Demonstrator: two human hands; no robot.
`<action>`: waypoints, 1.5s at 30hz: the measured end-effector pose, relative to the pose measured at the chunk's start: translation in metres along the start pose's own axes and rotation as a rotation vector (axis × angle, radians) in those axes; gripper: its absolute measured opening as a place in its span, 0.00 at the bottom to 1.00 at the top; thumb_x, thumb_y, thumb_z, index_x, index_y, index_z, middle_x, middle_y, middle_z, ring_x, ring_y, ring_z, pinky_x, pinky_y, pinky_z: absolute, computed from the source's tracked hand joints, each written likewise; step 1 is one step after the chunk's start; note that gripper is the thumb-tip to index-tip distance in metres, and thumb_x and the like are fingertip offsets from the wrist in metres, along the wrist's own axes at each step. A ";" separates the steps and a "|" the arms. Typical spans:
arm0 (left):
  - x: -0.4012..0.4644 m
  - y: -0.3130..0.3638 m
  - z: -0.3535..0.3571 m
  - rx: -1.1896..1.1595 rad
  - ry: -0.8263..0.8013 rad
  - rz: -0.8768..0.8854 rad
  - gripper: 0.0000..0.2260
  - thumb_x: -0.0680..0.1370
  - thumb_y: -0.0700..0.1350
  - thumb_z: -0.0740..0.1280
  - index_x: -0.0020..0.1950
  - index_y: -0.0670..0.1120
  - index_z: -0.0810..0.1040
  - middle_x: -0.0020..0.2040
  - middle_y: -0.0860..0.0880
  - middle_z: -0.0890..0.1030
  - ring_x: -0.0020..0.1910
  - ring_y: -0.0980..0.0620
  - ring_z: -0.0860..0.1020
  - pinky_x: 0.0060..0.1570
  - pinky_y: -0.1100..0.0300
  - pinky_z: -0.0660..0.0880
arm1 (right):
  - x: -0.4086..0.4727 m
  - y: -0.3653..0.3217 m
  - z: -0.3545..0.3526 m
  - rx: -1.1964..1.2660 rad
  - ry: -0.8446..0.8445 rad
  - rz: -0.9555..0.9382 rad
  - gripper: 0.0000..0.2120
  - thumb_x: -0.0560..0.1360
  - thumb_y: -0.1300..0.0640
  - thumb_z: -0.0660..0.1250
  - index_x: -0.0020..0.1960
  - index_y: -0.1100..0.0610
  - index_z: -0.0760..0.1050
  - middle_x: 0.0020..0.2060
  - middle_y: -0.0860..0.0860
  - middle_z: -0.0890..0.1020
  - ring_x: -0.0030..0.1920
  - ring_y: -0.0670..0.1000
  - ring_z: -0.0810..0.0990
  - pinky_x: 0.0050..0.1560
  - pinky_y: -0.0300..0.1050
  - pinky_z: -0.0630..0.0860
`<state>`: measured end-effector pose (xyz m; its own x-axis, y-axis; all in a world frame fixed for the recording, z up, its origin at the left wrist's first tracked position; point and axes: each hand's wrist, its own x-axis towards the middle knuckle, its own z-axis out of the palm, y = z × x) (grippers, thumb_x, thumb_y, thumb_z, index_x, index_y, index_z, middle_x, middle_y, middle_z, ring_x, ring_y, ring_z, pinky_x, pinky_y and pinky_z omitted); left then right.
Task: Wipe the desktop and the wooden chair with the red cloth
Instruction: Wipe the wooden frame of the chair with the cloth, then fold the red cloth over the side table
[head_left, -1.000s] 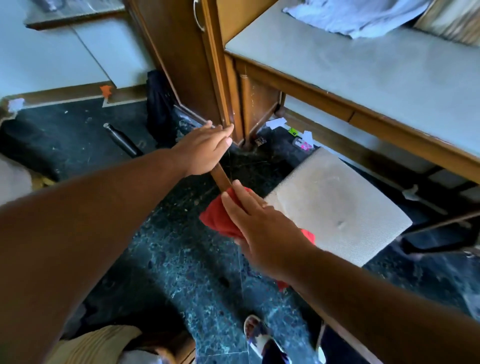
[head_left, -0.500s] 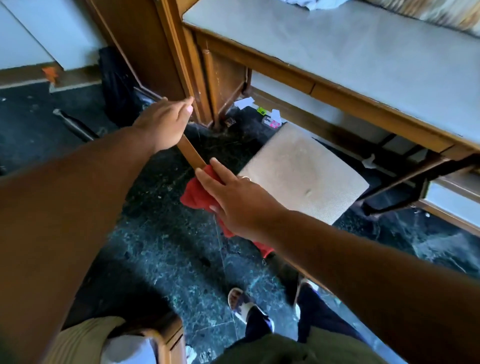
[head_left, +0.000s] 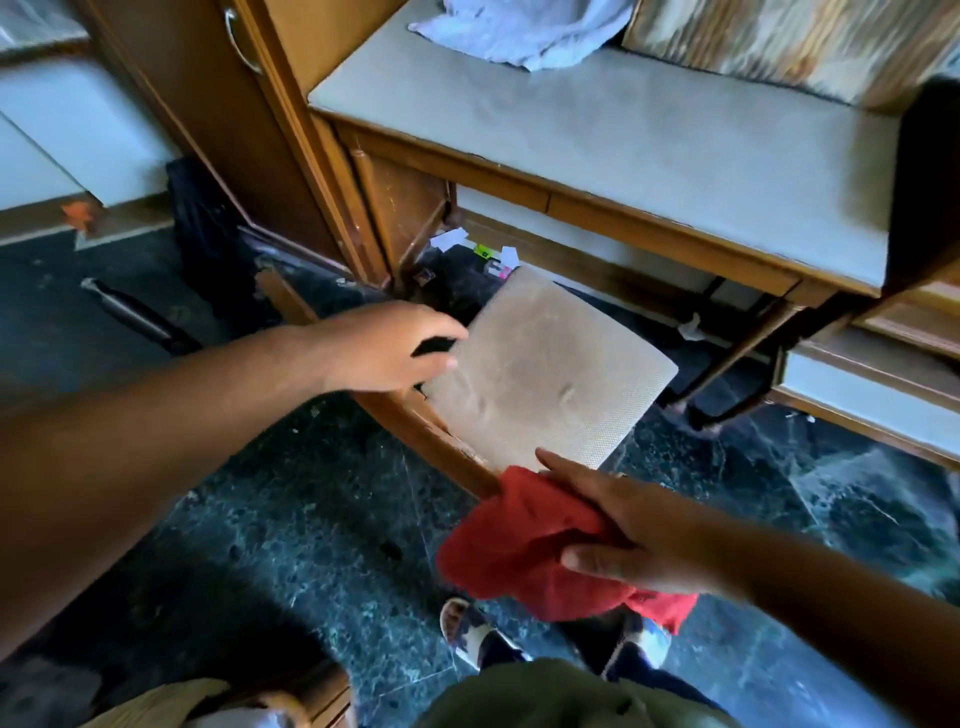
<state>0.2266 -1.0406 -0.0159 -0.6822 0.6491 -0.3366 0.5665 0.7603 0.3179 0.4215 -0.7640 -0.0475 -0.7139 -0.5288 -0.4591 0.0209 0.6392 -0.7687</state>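
The wooden chair (head_left: 415, 421) is tipped toward me, and its beige seat pad (head_left: 545, 374) faces up at the camera. A brown rail of it runs diagonally from upper left to lower right. My left hand (head_left: 384, 348) is on the pad's left corner, above the rail, with fingers and thumb curled round the edge. My right hand (head_left: 634, 535) grips the bunched red cloth (head_left: 514, 545) against the rail's lower end. The grey desktop (head_left: 623, 135) stretches behind the chair, with neither hand touching it.
A pale blue cloth (head_left: 519, 31) and a patterned cushion (head_left: 779, 41) lie on the desk. A wooden cupboard (head_left: 208, 104) stands at the left, with a black bag (head_left: 208, 239) and a dark rod (head_left: 135, 312) on the green stone floor. Paper scraps (head_left: 493, 257) lie under the desk. My sandalled feet (head_left: 472, 634) are below.
My left hand left the top of the rail and dropped to the seat pad's corner. My right hand slid the red cloth down the rail toward me.
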 end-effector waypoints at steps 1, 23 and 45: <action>-0.006 0.030 0.010 -0.143 -0.109 0.041 0.25 0.79 0.61 0.64 0.74 0.54 0.71 0.71 0.56 0.75 0.65 0.62 0.73 0.60 0.70 0.69 | -0.001 0.005 -0.003 0.112 -0.004 0.033 0.41 0.72 0.34 0.69 0.74 0.28 0.46 0.62 0.30 0.71 0.56 0.31 0.76 0.50 0.28 0.76; 0.192 0.351 -0.126 -0.273 -0.144 0.142 0.07 0.79 0.44 0.70 0.56 0.52 0.83 0.53 0.54 0.84 0.48 0.64 0.79 0.49 0.68 0.74 | -0.167 0.093 -0.303 0.204 0.174 -0.116 0.31 0.78 0.57 0.69 0.70 0.33 0.61 0.65 0.49 0.77 0.63 0.54 0.78 0.63 0.59 0.75; 0.538 0.581 -0.208 -0.443 -0.093 0.803 0.14 0.74 0.38 0.75 0.53 0.53 0.77 0.38 0.57 0.86 0.41 0.61 0.83 0.44 0.70 0.75 | -0.334 0.259 -0.584 0.116 0.771 0.183 0.28 0.72 0.63 0.75 0.68 0.49 0.71 0.65 0.45 0.77 0.56 0.43 0.80 0.57 0.42 0.78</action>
<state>0.0925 -0.2547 0.1726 -0.1096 0.9916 0.0681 0.6121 0.0134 0.7906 0.2563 -0.0961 0.1672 -0.9738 0.1409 -0.1784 0.2273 0.5940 -0.7717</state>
